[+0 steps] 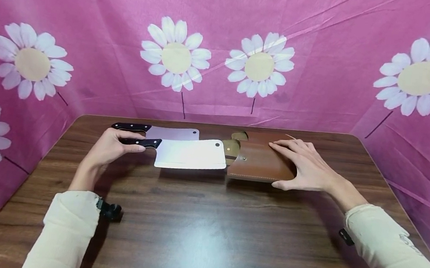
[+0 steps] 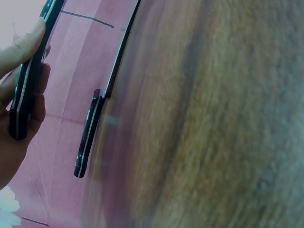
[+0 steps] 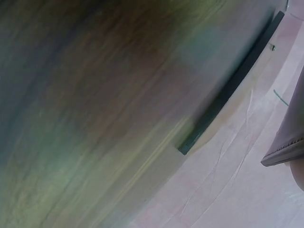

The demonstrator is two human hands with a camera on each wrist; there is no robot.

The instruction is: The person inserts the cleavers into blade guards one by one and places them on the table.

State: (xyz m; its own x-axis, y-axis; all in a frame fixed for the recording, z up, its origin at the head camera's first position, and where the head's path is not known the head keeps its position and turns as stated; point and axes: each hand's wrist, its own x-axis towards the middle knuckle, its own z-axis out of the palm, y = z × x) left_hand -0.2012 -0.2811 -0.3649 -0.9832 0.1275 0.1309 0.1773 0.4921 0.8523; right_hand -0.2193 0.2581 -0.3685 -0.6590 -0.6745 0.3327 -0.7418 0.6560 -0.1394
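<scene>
My left hand (image 1: pixel 107 146) grips the black handle (image 1: pixel 140 142) of a cleaver, raised above the table. Its broad, shiny blade (image 1: pixel 190 154) points right, with a small hole near the far top corner. The blade's end is right at the mouth of a brown leather sheath (image 1: pixel 259 163), whose olive inner side (image 1: pixel 231 149) shows there. My right hand (image 1: pixel 307 166) holds this sheath by its right end, thumb at the near edge and fingers over the far one. In the right wrist view, only a corner of the held sheath (image 3: pixel 287 145) shows.
A second cleaver (image 1: pixel 171 132) lies behind the raised one, its black handle (image 2: pixel 88 135) to the left. Another brown sheath (image 1: pixel 266 137) lies at the table's back, partly hidden by the held one. A pink flowered cloth (image 1: pixel 230 3) hangs behind the wooden table (image 1: pixel 196 229).
</scene>
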